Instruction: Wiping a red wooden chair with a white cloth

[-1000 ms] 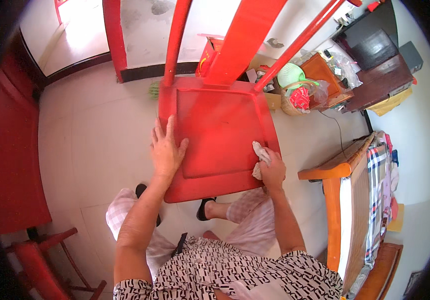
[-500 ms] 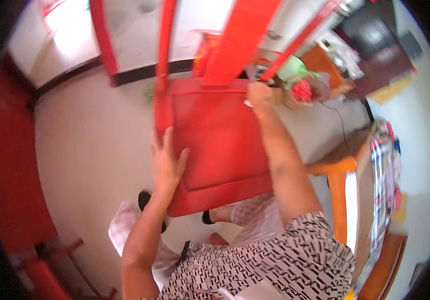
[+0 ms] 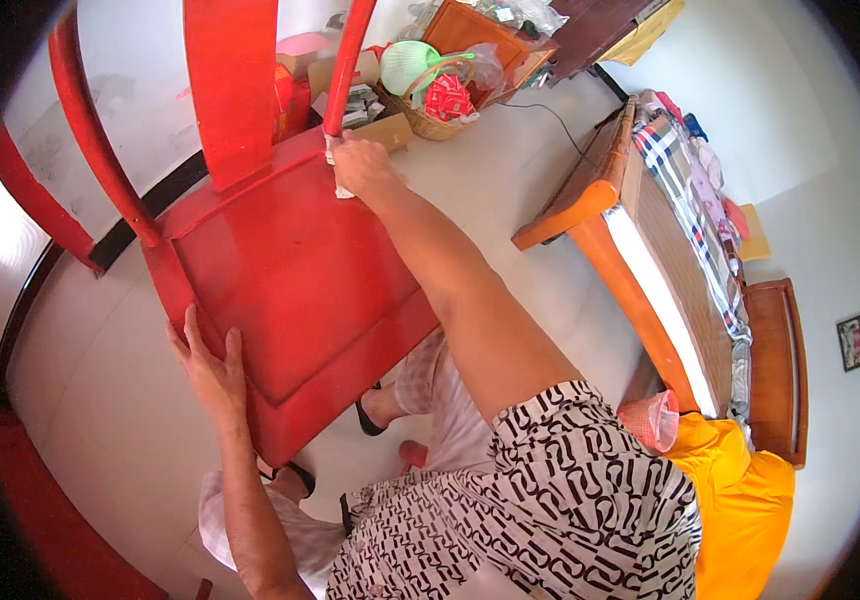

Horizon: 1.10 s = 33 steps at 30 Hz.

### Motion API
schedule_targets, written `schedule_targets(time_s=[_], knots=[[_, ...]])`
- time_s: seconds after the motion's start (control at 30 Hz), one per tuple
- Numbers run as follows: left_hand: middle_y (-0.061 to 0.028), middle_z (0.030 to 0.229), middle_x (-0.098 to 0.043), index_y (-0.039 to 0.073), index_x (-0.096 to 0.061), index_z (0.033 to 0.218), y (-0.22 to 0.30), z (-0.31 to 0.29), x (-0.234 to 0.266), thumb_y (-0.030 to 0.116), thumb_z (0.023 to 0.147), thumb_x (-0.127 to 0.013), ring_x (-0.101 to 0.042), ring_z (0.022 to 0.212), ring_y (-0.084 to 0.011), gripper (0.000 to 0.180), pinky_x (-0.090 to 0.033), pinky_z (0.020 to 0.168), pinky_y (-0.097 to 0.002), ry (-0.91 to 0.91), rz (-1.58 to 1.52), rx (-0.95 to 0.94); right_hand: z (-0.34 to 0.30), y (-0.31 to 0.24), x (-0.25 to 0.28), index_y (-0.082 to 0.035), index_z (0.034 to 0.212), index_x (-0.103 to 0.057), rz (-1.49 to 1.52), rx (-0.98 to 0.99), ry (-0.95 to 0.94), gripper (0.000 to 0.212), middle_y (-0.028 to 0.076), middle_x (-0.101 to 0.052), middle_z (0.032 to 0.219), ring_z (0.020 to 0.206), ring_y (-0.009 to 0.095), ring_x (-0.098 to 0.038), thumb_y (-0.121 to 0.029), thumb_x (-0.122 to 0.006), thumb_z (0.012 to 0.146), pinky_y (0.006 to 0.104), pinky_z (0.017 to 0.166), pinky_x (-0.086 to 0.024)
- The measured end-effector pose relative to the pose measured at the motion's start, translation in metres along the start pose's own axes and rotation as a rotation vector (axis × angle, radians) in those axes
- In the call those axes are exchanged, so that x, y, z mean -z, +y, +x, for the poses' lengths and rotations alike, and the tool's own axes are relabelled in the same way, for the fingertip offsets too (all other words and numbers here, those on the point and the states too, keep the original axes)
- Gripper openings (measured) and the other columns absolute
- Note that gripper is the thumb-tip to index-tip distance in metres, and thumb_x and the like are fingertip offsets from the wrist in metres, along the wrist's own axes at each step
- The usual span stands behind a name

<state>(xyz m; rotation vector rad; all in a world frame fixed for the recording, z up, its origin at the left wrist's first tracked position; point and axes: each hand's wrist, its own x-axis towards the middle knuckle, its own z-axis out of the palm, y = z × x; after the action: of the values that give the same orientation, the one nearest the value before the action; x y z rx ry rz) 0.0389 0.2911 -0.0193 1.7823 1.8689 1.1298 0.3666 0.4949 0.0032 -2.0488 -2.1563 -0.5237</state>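
A red wooden chair [image 3: 300, 275] stands before me, its back slats and posts rising at the far side. My right hand [image 3: 362, 165] is closed around a small white cloth [image 3: 343, 192], pressed against the foot of the chair's right back post, where it meets the seat. Bits of the cloth stick out below and beside the fingers. On the seat's left edge lies my left hand [image 3: 212, 370], its fingers spread and the thumb over the top surface. That hand holds no separate thing.
Behind the chair stand a wicker basket [image 3: 432, 122] with red packets, a green fan [image 3: 412, 68] and cardboard boxes. To the right is a wooden bed [image 3: 615, 285] with folded cloths. A pink bin [image 3: 650, 420] and a yellow cloth [image 3: 735, 490] are near my right side.
The view has swung to the right, so the chair now appears farther left and turned. My right hand stays at the back post with the cloth; my left stays on the seat edge.
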Motion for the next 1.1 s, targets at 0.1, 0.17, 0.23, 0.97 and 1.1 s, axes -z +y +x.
schedule_targets(time_s=[0.1, 0.17, 0.23, 0.97, 1.1], knots=[[-0.0297, 0.154, -0.029, 0.016, -0.045, 0.145, -0.011, 0.002, -0.003, 0.024, 0.087, -0.073, -0.036, 0.140, -0.0452, 0.065, -0.037, 0.110, -0.0488, 0.006, 0.041, 0.009, -0.017, 0.009, 0.014, -0.006, 0.101, -0.072, 0.126, -0.059, -0.094, 0.024, 0.019, -0.072, 0.095, 0.093, 0.036, -0.070, -0.018, -0.061, 0.085, 0.0461, 0.080, -0.057], [-0.0298, 0.154, -0.030, 0.017, -0.045, 0.145, -0.014, 0.003, -0.003, 0.025, 0.087, -0.072, -0.037, 0.139, -0.0452, 0.065, -0.038, 0.110, -0.0490, 0.010, 0.038, -0.010, -0.030, 0.016, 0.024, -0.003, 0.098, -0.072, 0.178, -0.187, -0.210, 0.021, 0.021, -0.070, 0.101, 0.097, 0.036, -0.069, -0.013, -0.056, 0.087, 0.0465, 0.086, -0.055], [-0.0299, 0.153, -0.031, 0.017, -0.045, 0.145, -0.012, 0.004, -0.004, 0.026, 0.087, -0.072, -0.037, 0.139, -0.0453, 0.065, -0.038, 0.109, -0.0491, 0.014, 0.032, -0.032, -0.052, 0.024, 0.028, -0.003, 0.097, -0.071, 0.217, -0.215, -0.139, 0.021, 0.021, -0.070, 0.099, 0.096, 0.038, -0.069, -0.015, -0.058, 0.086, 0.0470, 0.085, -0.055], [-0.0238, 0.153, -0.036, 0.022, -0.052, 0.140, -0.070, 0.042, -0.038, 0.035, 0.087, -0.072, -0.045, 0.134, -0.0408, 0.058, -0.044, 0.103, -0.0478, 0.051, -0.045, -0.047, -0.226, 0.025, 0.060, -0.001, 0.119, -0.059, 0.329, -0.427, -0.005, 0.043, 0.023, -0.064, 0.100, 0.088, 0.042, -0.066, -0.019, -0.067, 0.081, 0.0504, 0.077, -0.055], [-0.0241, 0.151, -0.038, 0.019, -0.054, 0.139, -0.070, 0.044, -0.041, 0.031, 0.086, -0.073, -0.045, 0.134, -0.0409, 0.057, -0.042, 0.105, -0.0471, 0.051, -0.125, -0.045, -0.240, 0.011, 0.056, -0.004, 0.125, -0.058, 0.366, -0.444, 0.036, 0.049, 0.021, -0.062, 0.104, 0.095, 0.041, -0.064, -0.015, -0.067, 0.078, 0.0481, 0.080, -0.054]])
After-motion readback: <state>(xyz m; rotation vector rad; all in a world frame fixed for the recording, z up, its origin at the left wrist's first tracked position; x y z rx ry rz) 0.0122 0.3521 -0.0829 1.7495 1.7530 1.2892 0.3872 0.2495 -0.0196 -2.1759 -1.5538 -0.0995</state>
